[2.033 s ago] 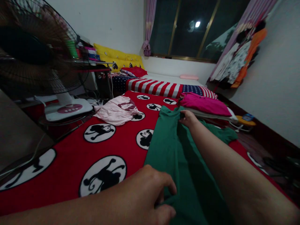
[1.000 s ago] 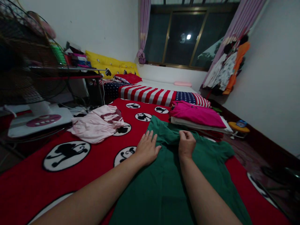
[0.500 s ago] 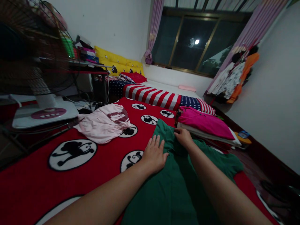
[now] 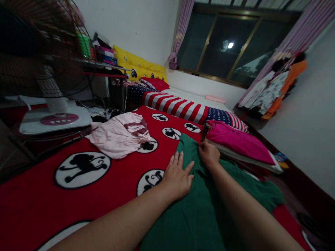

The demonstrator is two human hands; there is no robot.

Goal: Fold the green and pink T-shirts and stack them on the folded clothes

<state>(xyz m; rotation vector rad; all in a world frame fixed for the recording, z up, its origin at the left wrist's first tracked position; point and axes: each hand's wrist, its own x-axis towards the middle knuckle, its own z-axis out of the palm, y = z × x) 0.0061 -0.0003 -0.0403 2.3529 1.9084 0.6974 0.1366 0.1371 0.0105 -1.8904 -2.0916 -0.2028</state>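
A green garment (image 4: 195,216), which looks like a shirt, lies spread over a red blanket (image 4: 123,188) with monkey prints. My left hand (image 4: 179,177) rests flat on its left part, fingers spread. Beside it, my right hand (image 4: 209,154) has its fingers closed on the cloth near the far end. One sleeve of the green garment reaches out to the right, under my right forearm. A crumpled pale pink garment (image 4: 119,136) sits to the left of my hands. Just beyond my right hand is a stack of folded clothes with a magenta one (image 4: 238,141) on top.
A fan (image 4: 56,116) stands at the left, next to a cluttered table (image 4: 104,72). Behind the red blanket is a bed with a stars-and-stripes cover (image 4: 175,106). Clothes (image 4: 277,87) hang by the window at the right.
The view has shifted, so the room appears farther right. My left hand's fingers have spread wider on the cloth. My right hand stays at the garment's far end, its fingers more curled.
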